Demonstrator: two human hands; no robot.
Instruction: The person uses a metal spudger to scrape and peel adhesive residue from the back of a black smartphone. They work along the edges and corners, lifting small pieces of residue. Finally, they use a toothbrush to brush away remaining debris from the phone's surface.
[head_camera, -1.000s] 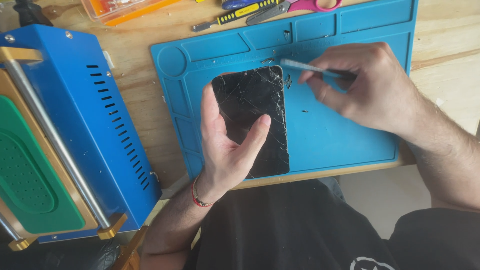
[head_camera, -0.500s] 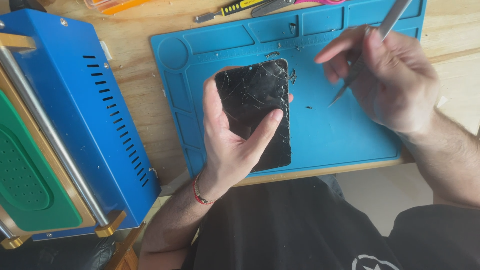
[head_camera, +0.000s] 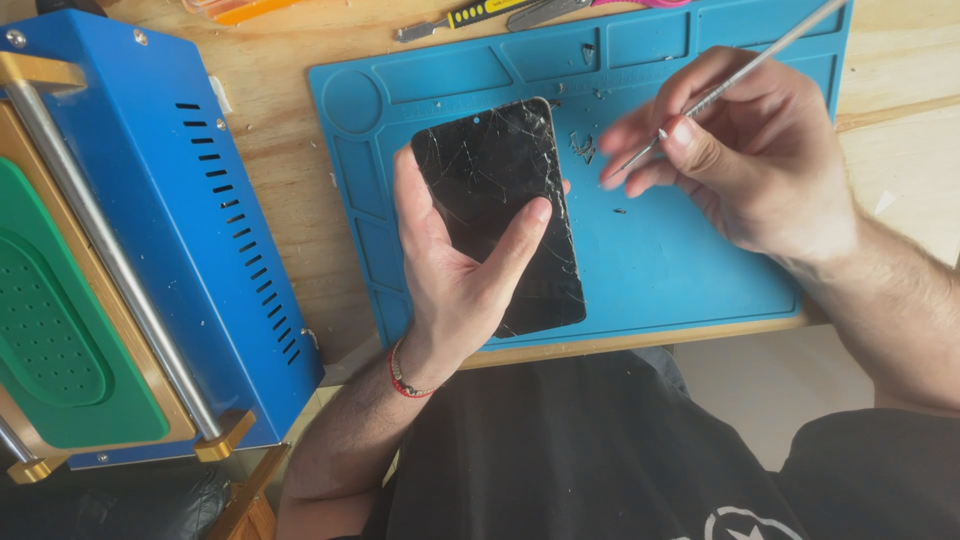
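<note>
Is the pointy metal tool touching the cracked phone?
Apart. The head view shows blue mat between the metal tool tip and the cracked phone.

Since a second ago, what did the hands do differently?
The right hand lifted the thin metal tool off the phone's top edge and drew it back to the right; its tip now hangs above the blue mat. The left hand still grips the cracked phone in the same spot.

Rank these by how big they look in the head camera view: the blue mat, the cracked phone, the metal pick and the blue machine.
1. blue machine, though nearer the camera and cropped
2. blue mat
3. cracked phone
4. metal pick, long but very thin
</note>
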